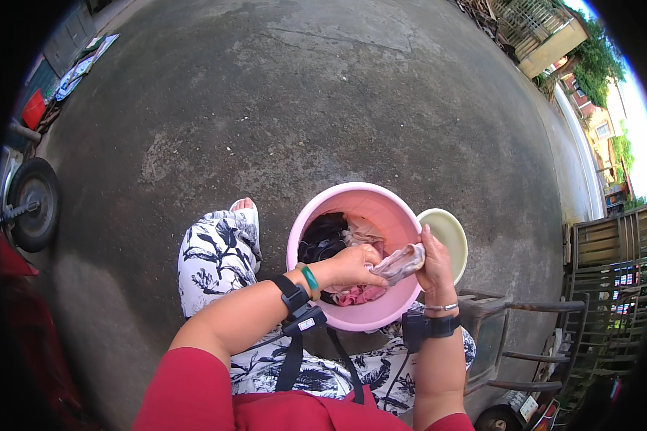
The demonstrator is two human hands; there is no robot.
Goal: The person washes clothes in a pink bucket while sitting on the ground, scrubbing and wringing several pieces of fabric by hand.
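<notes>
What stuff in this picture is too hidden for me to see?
All in the head view:
What lies under the clothes in the pink tub: they cover it.
The light cloth's full shape: bunched between left hand and right hand.
The pale basin's left side: behind tub and right hand.
The black wheel's vehicle: cut off by the dark picture edge.

Clothes (326, 235) in tub (356, 187) | basin (451, 233) right of tub | wheel (34, 205) far left

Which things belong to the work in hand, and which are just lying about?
Work in hand:
pale cloth, in left hand and right hand
pink tub
clothes inside it
perhaps the pale basin

Lying about, seemingly:
wheel
chair
red object
</notes>
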